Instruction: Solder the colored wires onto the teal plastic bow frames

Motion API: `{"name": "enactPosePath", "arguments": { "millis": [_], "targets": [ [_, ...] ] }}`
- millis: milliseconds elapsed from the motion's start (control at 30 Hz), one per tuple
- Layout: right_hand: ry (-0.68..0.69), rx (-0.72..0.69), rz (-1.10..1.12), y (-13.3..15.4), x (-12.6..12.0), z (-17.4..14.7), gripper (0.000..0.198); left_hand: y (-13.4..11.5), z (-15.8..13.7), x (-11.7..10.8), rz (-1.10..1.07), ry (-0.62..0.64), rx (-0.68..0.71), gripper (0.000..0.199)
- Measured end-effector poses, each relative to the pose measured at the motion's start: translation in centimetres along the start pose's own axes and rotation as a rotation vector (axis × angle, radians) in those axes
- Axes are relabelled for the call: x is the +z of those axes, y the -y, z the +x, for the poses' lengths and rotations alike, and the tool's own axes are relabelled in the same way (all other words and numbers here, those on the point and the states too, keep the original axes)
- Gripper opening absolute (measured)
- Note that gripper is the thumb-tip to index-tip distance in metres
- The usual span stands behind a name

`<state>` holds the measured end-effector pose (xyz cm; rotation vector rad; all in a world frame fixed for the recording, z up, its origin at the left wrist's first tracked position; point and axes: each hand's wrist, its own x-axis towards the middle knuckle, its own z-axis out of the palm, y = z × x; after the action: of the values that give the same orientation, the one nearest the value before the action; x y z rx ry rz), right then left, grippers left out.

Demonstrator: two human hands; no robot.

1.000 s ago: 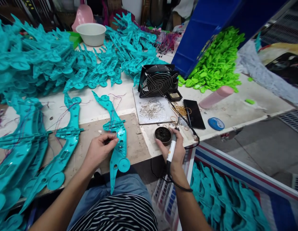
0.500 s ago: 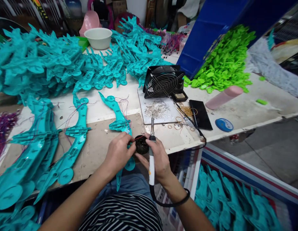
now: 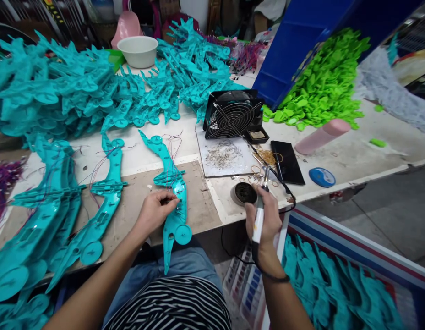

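Note:
My left hand (image 3: 157, 211) is closed in a pinch over the middle of a teal plastic part (image 3: 180, 189) that lies in front of me, its lower end past the table edge. Thin wires (image 3: 173, 146) run along this part toward the pinched fingertips; the gripped end is hidden. In my right hand (image 3: 269, 215) is a soldering iron (image 3: 259, 217) with a white handle, its tip pointing up and away. Beside the right fingers stands a small round tin (image 3: 245, 193) with dark stuff inside.
Behind the tin are a black fan (image 3: 233, 114), a white board (image 3: 226, 158) with scraps, a black flat object (image 3: 287, 162), a blue round lid (image 3: 321, 177) and a pink bottle (image 3: 322, 136). Teal parts (image 3: 61, 87) pile up at left, green pieces (image 3: 322, 87) at right. A black cord (image 3: 291, 197) hangs over the edge.
My right hand has moved right with the soldering iron, and the tin now stands farther right on the table. My left hand has come left and down onto the teal part.

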<state>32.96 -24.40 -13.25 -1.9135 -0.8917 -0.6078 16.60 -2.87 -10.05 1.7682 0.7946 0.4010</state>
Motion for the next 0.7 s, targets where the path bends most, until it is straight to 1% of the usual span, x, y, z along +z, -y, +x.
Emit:
{"name": "enactPosePath", "arguments": {
  "millis": [33,100,200,233,267,333,433,600,700],
  "targets": [
    [0.001,-0.037,0.064,1.0,-0.2,-0.1,0.04,0.2,0.0,0.2,-0.008,-0.005,-0.013,0.015],
    [0.068,-0.07,0.236,3.4,-0.4,-0.5,0.038,0.4,0.0,0.4,-0.02,-0.019,-0.036,0.017],
    [0.208,-0.001,0.468,6.8,0.0,-0.9,0.016,0.3,-0.1,0.5,-0.05,-0.028,-0.06,0.021],
    [0.224,0.028,0.514,7.5,0.2,-1.0,0.012,0.3,-0.2,0.5,-0.059,-0.025,-0.065,0.022],
    [0.228,0.054,0.542,7.9,0.5,-1.0,0.013,0.2,-0.2,0.5,-0.064,-0.02,-0.069,0.023],
    [0.231,0.084,0.566,8.3,1.1,-1.0,0.016,0.1,-0.2,0.5,-0.066,-0.011,-0.076,0.024],
    [0.251,0.084,0.576,8.3,1.7,-0.9,0.016,0.0,-0.1,0.5,-0.066,-0.006,-0.086,0.024],
    [0.292,0.065,0.592,8.4,2.0,-0.7,0.016,-0.1,0.0,0.5,-0.059,-0.012,-0.086,0.023],
    [0.291,0.065,0.591,8.4,2.0,-0.7,0.016,-0.1,0.0,0.4,-0.057,-0.015,-0.081,0.021]
  ]
}}
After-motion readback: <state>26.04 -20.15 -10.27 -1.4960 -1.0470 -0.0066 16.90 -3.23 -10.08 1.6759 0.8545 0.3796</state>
